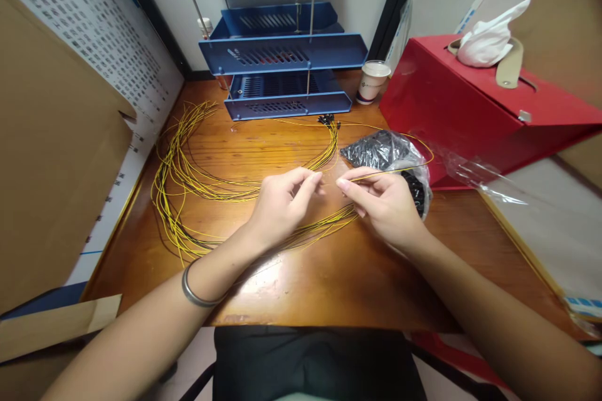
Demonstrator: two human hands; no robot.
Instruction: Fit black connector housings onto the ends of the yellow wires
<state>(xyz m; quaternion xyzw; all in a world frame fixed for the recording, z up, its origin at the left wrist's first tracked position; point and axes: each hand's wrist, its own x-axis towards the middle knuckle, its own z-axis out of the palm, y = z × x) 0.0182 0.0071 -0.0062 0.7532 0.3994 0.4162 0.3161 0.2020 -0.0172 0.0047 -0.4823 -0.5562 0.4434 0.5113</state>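
Note:
My right hand pinches a thin yellow-and-black wire between thumb and forefinger; the wire loops out to the right and back behind. A short gap to the left, my left hand is closed, thumb against forefinger, and anything in its grip is too small to make out. Beneath and beyond both hands lies a large loose bundle of yellow and black wires, curved round to the left. Small black connectors cap one end of it. A clear plastic bag of black parts rests just behind my right hand.
At the back of the wooden table stands a tiered blue tray rack. Right of it are a paper cup and a red box with a tissue on top. Cardboard leans at the left.

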